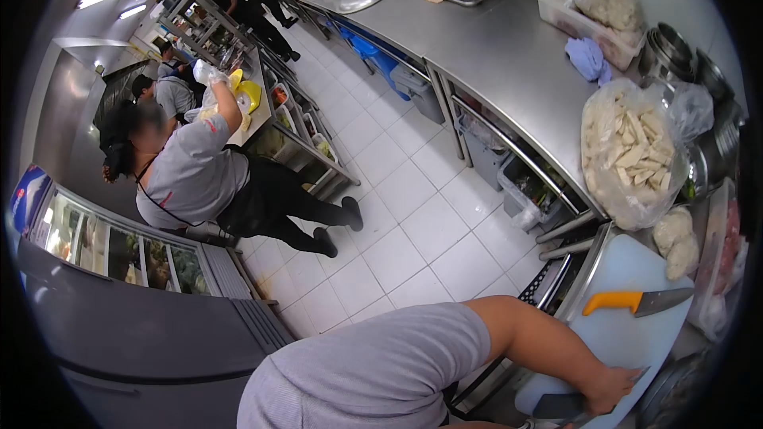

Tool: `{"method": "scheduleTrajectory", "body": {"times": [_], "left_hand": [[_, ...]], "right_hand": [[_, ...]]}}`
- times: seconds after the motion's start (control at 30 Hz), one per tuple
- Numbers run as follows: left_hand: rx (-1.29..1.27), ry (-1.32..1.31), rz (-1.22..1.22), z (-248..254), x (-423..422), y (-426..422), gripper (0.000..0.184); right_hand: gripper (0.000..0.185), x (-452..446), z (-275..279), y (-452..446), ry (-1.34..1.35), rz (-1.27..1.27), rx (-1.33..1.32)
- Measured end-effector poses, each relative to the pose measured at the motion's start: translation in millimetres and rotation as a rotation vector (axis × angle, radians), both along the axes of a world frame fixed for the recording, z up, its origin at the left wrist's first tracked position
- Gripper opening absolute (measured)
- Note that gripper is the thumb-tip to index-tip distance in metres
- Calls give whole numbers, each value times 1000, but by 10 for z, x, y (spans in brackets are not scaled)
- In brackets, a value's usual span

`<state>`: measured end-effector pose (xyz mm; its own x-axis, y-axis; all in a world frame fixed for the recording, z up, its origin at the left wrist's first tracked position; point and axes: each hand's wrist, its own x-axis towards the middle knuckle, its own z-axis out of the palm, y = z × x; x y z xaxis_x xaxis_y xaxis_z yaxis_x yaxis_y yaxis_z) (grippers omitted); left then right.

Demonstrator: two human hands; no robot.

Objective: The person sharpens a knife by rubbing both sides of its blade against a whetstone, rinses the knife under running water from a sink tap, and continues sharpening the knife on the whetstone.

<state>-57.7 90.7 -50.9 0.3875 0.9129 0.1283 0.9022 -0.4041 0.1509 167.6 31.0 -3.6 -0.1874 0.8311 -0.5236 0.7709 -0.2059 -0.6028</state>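
My left hand [610,391] is low on the blue-white cutting board [636,270], its fingers bent downward. It looks closed, but what lies under the fingers is hidden. A flat dark grey piece [558,406] rests on the board beside it, and I cannot tell what it is. Farther up the board lies a knife [640,302] with a yellow handle, untouched. Beyond the board sits a clear plastic bag [632,155] of pale cut sticks, with a smaller bag [675,242] of pale food near it. My right hand is outside the frame.
Metal bowls [668,52], a blue cloth [589,59] and a plastic tub [592,28] line the steel counter [485,40]. Bins [417,91] fill the shelf below. Across the tiled floor [397,199], a person [199,167] works at another table; several others stand farther back.
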Motion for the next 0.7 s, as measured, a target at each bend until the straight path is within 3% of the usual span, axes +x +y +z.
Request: {"method": "scheduleTrajectory", "body": {"times": [0.37,0.57,0.7], "left_hand": [[-245,44,31,37,-28,186,54],[-403,-51,76,410,-92,-1,52],[-338,-17,118,361,-60,-17,51]], "right_hand": [[47,-6,-321,194,36,96,-35],[46,-28,-478,307,113,115,-99],[46,38,-649,444,146,137,-137]]}}
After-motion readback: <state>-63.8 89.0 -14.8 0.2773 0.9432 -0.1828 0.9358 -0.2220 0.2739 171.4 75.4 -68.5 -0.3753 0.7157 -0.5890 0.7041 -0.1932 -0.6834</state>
